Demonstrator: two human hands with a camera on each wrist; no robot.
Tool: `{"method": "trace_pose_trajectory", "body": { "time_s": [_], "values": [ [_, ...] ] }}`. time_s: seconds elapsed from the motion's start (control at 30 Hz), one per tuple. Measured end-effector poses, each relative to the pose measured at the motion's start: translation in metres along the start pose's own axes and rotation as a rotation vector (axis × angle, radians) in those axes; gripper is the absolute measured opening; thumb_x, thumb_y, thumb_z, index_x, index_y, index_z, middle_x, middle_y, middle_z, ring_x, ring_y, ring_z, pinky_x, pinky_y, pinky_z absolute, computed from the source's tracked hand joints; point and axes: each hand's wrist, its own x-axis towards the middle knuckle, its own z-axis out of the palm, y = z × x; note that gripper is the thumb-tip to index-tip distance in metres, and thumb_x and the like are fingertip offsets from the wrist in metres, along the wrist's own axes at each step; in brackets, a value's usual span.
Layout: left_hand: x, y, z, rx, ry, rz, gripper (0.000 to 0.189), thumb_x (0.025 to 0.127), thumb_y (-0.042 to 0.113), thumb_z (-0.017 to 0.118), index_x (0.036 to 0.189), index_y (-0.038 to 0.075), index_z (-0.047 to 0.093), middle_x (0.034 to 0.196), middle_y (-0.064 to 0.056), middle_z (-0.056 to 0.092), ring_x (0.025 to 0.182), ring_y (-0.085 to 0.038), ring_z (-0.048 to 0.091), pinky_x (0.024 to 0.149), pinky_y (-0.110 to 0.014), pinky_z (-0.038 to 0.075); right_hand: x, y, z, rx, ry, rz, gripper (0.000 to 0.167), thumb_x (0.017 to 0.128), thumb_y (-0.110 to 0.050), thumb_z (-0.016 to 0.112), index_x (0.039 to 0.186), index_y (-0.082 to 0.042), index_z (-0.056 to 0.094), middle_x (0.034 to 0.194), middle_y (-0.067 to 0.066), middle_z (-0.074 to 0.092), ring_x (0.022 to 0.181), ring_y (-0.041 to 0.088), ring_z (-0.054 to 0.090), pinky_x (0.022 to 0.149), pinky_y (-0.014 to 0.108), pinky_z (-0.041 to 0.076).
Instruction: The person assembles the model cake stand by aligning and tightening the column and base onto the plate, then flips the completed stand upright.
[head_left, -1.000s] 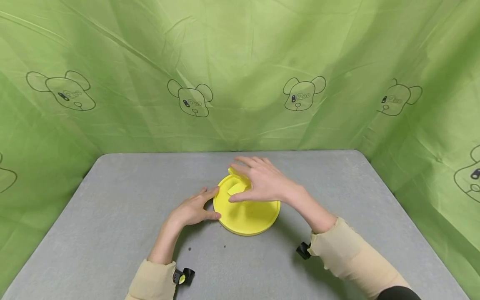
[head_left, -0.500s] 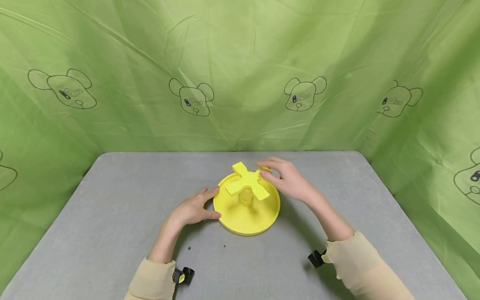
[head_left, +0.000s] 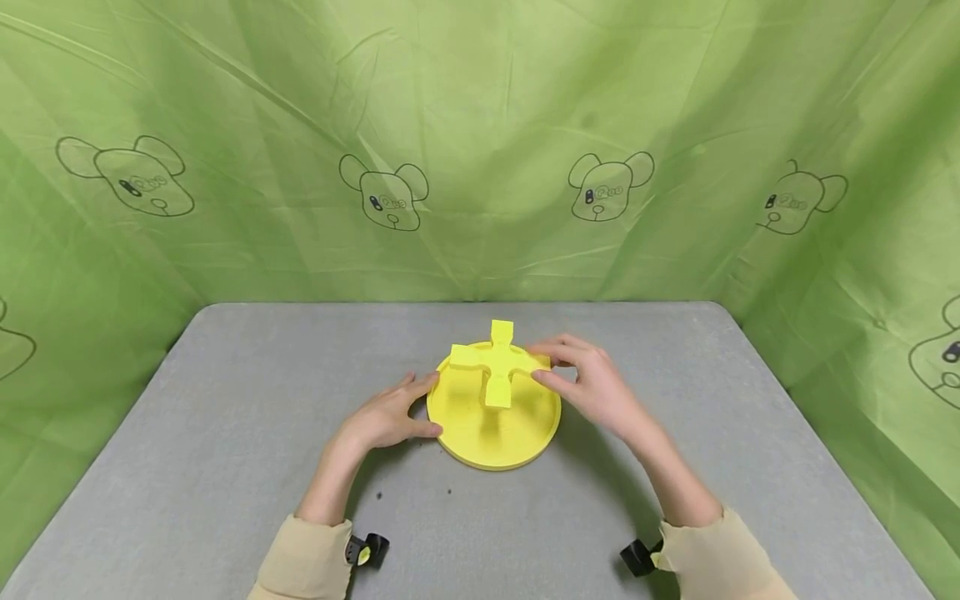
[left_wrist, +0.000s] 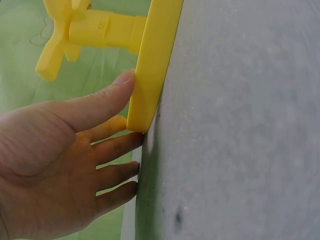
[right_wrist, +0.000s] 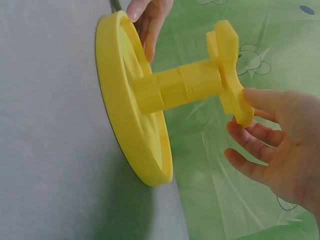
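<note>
A yellow round base (head_left: 491, 450) with a raised rim lies on the table. From its middle rises a thick yellow post (right_wrist: 175, 85) with a small number on its side, seen in both wrist views. On top sits a yellow four-armed cross handle (head_left: 498, 360), one arm pointing right in the head view. My right hand (head_left: 596, 387) pinches that right arm between thumb and fingers. At the base's left side my left hand (head_left: 386, 417) rests with thumb and fingertips against the rim, fingers fairly straight. Its thumb (left_wrist: 107, 100) touches the base's side wall in the left wrist view.
The grey table (head_left: 262, 400) reaches back to a green cloth (head_left: 480, 250) that hangs behind and at both sides. Small dark specks lie in front of the base. A black wrist camera (head_left: 367, 550) is strapped by each beige sleeve (head_left: 307, 558).
The cross handle has turned, its arms going from diagonal to straight. My right hand has moved from over the handle to its right arm and pinches it. The left hand has stayed put.
</note>
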Motion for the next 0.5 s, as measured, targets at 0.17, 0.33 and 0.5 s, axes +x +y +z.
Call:
{"method": "trace_pose_trajectory", "body": {
  "time_s": [0.17,0.33,0.5],
  "values": [
    [0.0,-0.001,0.0,0.004,0.005,0.012,0.089,0.091,0.035,0.079,0.163,0.017,0.031,0.172,-0.014,0.024,0.159,-0.042,0.02,0.124,-0.068,0.024,-0.01,-0.004,0.005,-0.012,0.043,-0.008,0.033,0.092,-0.022,0.079,0.124,-0.015,0.076,0.117,-0.001,0.074,0.097,0.017,0.066,0.061,0.022,0.048],
    [0.001,-0.001,0.0,0.006,-0.001,0.016,0.089,0.091,0.036,0.079,0.163,0.017,0.031,0.172,-0.013,0.024,0.16,-0.041,0.019,0.124,-0.068,0.024,-0.018,-0.011,0.011,-0.018,0.075,-0.014,0.035,0.089,-0.025,0.083,0.121,-0.015,0.077,0.112,-0.002,0.075,0.093,0.013,0.067,0.059,0.021,0.047],
    [0.0,0.001,-0.001,0.004,0.002,0.025,0.089,0.09,0.037,0.079,0.163,0.017,0.032,0.171,-0.012,0.027,0.16,-0.041,0.019,0.124,-0.068,0.024,-0.025,-0.019,0.016,-0.043,0.093,-0.021,0.038,0.086,-0.028,0.085,0.121,-0.016,0.077,0.102,-0.005,0.073,0.09,0.012,0.066,0.057,0.02,0.046]
  ]
}}
